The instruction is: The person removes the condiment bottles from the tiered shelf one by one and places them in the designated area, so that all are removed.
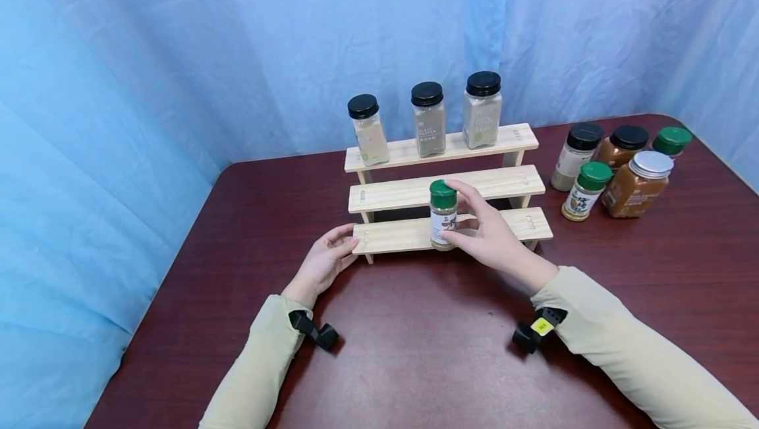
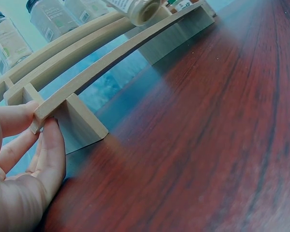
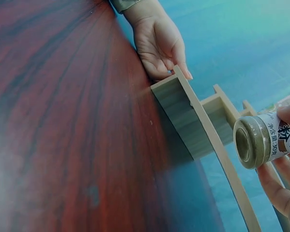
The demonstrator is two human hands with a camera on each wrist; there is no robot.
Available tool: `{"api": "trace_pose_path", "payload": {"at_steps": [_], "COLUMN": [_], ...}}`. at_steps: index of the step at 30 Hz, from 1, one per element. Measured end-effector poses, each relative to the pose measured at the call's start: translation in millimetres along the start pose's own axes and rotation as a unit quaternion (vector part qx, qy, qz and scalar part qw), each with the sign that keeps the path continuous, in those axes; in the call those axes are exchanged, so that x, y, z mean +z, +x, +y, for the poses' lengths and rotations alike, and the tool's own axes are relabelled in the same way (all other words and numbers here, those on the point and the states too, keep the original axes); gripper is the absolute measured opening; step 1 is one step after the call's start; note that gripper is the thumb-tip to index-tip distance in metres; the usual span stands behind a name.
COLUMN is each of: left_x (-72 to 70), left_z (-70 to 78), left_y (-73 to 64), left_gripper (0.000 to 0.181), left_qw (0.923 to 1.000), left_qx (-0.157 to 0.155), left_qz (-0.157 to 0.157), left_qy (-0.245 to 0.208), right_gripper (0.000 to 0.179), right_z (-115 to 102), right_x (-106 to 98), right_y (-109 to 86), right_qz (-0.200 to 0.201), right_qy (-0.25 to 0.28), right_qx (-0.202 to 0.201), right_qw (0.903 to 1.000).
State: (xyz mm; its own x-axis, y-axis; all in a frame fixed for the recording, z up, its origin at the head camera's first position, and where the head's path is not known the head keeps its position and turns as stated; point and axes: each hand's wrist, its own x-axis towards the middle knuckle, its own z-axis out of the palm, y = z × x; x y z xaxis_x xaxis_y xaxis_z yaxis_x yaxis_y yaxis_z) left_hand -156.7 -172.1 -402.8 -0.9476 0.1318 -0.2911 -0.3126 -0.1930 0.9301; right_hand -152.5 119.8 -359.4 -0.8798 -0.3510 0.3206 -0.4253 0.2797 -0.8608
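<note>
The right hand (image 1: 487, 230) grips a small jar (image 1: 443, 217), thumb and fingers narrowed to its width; the left hand (image 1: 323, 261) pinches the left end of a wooden rack's (image 1: 394, 236) lowest step, thumb above, fingers below; the rack stands on a dark red, glossy table (image 1: 403, 343), with pale blue curtains (image 1: 356, 33) behind and at both sides; the small jar is at the lowest step's front edge, base lifted clear; its green lid points up, long axis nearly vertical.
</note>
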Motion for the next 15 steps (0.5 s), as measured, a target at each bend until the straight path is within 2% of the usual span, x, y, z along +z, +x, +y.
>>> {"api": "trace_pose_path", "payload": {"at_steps": [15], "left_x": [-1.5], "left_z": [-0.4], "left_y": [0.3], "left_gripper": [0.046], "left_qw": [1.0], "left_qx": [0.0], "left_qz": [-0.004], "left_qy": [-0.006], "right_gripper": [0.079], "right_z": [6.1], "right_x": [-25.0], "right_y": [-20.6], "right_qz": [0.013], "right_qy": [-0.022], "right_qx": [0.014], "right_qw": [0.9996]}}
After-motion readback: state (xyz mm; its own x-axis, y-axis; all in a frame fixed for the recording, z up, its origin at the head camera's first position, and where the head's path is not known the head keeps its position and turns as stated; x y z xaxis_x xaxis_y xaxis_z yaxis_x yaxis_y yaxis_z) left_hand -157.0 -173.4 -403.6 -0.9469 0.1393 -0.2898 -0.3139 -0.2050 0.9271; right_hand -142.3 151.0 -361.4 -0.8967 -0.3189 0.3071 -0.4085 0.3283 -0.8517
